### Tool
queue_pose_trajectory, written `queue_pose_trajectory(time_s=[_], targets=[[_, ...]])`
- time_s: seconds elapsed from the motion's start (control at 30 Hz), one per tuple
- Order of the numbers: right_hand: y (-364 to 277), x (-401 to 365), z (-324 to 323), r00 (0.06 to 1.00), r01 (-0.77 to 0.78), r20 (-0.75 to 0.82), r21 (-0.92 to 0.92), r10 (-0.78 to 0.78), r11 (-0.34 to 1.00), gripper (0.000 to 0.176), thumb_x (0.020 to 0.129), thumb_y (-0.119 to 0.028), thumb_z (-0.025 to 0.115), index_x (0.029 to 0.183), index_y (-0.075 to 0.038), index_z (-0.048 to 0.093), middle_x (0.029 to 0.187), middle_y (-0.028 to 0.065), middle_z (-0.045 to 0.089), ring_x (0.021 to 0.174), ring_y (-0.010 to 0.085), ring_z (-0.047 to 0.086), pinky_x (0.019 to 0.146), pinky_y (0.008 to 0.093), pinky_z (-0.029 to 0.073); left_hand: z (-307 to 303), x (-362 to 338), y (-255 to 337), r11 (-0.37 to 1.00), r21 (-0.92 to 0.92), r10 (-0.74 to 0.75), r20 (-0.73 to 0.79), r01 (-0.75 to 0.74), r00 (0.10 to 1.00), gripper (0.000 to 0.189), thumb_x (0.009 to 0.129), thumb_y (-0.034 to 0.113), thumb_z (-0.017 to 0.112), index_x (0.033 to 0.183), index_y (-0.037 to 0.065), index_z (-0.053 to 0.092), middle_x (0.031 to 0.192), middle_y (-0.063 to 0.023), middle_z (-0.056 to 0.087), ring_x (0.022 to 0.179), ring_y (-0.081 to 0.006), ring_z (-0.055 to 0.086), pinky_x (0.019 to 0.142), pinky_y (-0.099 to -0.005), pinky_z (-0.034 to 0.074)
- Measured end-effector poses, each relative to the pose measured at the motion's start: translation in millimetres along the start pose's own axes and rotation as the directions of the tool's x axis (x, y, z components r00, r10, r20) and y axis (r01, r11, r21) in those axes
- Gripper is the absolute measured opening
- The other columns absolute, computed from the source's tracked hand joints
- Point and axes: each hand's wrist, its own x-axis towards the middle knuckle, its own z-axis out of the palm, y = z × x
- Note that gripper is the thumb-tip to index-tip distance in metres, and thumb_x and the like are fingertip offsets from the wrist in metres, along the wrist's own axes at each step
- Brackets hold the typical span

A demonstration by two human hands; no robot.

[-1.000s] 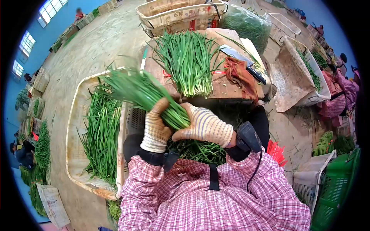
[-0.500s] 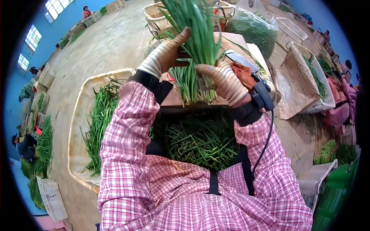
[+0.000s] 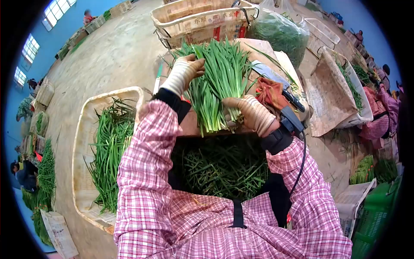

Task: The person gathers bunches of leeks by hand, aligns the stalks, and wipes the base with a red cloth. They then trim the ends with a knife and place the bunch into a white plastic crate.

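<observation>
A bunch of green garlic chives (image 3: 224, 73) lies on the work board (image 3: 189, 125), leaf tips pointing away and pale stem ends toward me. My right hand (image 3: 254, 113), in a striped glove with bare fingertips, grips the lower right stems, thumb on top. My left hand (image 3: 186, 73), gloved alike, is at the upper left leaves with its fingers bent but apart. An orange-red cloth (image 3: 271, 93) and a flat grey blade-like piece (image 3: 269, 73) lie right of the bunch. Loose green leaves (image 3: 220, 166) fill the dark space below the board.
At left stands a white crate (image 3: 79, 172) of greens. A larger crate (image 3: 207, 19) sits beyond the board, beside a clear bag (image 3: 280, 36) of greens. To the right are a cardboard-lined crate (image 3: 325, 95) and a green basket (image 3: 375, 216). Other people work along both walls.
The chives have come down from a raised, tilted hold to lie on the board. My left hand has moved slightly left; my right hand stays at the stems. The view has tilted up.
</observation>
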Motion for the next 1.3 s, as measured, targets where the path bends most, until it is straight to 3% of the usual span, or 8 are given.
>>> queue_pose_trajectory(time_s=[0.2, 0.3, 0.4, 0.6, 0.63, 0.77, 1.03, 1.3], targets=[[11, 11, -9, 0.990, 0.067, 0.126, -0.016, -0.065, 0.998, 0.025, 0.087, -0.019, 0.076, 0.107, -0.007, 0.068, 0.088, 0.0055, 0.069, 0.074, 0.0183, 0.068, 0.062, 0.0366, 0.058, 35, -16, 4, 0.536, 0.588, 0.504, 0.352, -0.606, 0.788, 0.057, 0.094, 0.044, 0.067, 0.144, 0.018, 0.055, 0.159, -0.0191, 0.035, 0.147, -0.0358, 0.031, 0.116, -0.0506, 0.032], [8, 12, -17, 0.591, 0.772, 0.473, -0.567, -0.653, 0.288, 0.042, 0.078, -0.016, 0.081, 0.116, -0.009, 0.065, 0.102, 0.0065, 0.066, 0.084, 0.0184, 0.066, 0.068, 0.0350, 0.058, 52, -30, -2, 0.276, 0.624, 0.196, 0.708, -0.731, 0.679, 0.042, 0.102, 0.045, 0.052, 0.132, 0.020, 0.065, 0.159, -0.0104, 0.038, 0.152, -0.0355, 0.022, 0.122, -0.0526, 0.018], [-5, -16, -41, 0.964, 0.151, 0.261, -0.398, -0.046, 0.905, 0.040, 0.083, -0.024, 0.079, 0.113, -0.003, 0.063, 0.088, 0.0047, 0.067, 0.066, 0.0147, 0.064, 0.057, 0.0293, 0.054, 39, -22, -36, 0.259, 0.555, 0.233, 0.758, -0.791, 0.609, 0.038, 0.103, 0.043, 0.047, 0.127, 0.020, 0.066, 0.152, -0.0112, 0.046, 0.147, -0.0335, 0.031, 0.121, -0.0529, 0.017], [8, -12, -27, 0.955, 0.132, -0.162, -0.518, -0.249, 0.845, 0.043, 0.093, -0.040, 0.066, 0.109, 0.000, 0.065, 0.083, 0.0099, 0.069, 0.071, 0.0205, 0.069, 0.048, 0.0332, 0.052, 54, -31, -37, 0.261, 0.642, 0.203, 0.694, -0.721, 0.691, 0.038, 0.105, 0.043, 0.044, 0.126, 0.021, 0.067, 0.152, -0.0096, 0.046, 0.147, -0.0324, 0.031, 0.121, -0.0532, 0.018], [21, 29, -32, 0.782, 0.379, 0.061, -0.836, -0.620, 0.396, 0.048, 0.091, -0.040, 0.067, 0.115, 0.001, 0.064, 0.094, 0.0156, 0.072, 0.085, 0.0288, 0.071, 0.059, 0.0396, 0.056, 52, -28, -39, 0.245, 0.643, 0.226, 0.690, -0.726, 0.688, 0.037, 0.104, 0.041, 0.048, 0.129, 0.021, 0.066, 0.152, -0.0100, 0.047, 0.147, -0.0317, 0.032, 0.120, -0.0531, 0.019], [12, 11, -43, 0.929, 0.248, -0.053, -0.645, -0.366, 0.722, 0.046, 0.093, -0.037, 0.064, 0.112, 0.004, 0.066, 0.091, 0.0189, 0.071, 0.088, 0.0307, 0.071, 0.076, 0.0383, 0.055, 8, -44, -17, 0.762, 0.306, 0.535, 0.201, -0.571, 0.821, 0.038, 0.100, 0.029, 0.063, 0.134, 0.011, 0.063, 0.132, -0.0123, 0.064, 0.124, -0.0241, 0.057, 0.104, -0.0327, 0.045], [5, 25, -64, 0.723, 0.374, 0.247, -0.925, -0.645, 0.066, 0.027, 0.094, -0.023, 0.062, 0.101, 0.002, 0.066, 0.085, 0.0242, 0.070, 0.086, 0.0418, 0.068, 0.076, 0.0485, 0.053, -28, -106, -50, 0.944, 0.289, -0.119, -0.158, 0.162, 0.980, 0.048, 0.085, 0.040, 0.079, 0.106, -0.002, 0.071, 0.083, -0.0095, 0.068, 0.069, -0.0160, 0.065, 0.061, -0.0321, 0.054], [5, 20, -93, 0.522, 0.278, 0.148, -0.961, -0.840, 0.003, 0.018, 0.092, -0.020, 0.062, 0.097, -0.003, 0.068, 0.085, 0.0229, 0.070, 0.084, 0.0417, 0.068, 0.076, 0.0483, 0.053, -26, -117, -37, 0.498, 0.838, -0.052, -0.229, 0.224, 0.972, 0.045, 0.089, 0.048, 0.065, 0.096, 0.005, 0.076, 0.072, -0.0127, 0.073, 0.078, -0.0282, 0.073, 0.079, -0.0390, 0.055]])
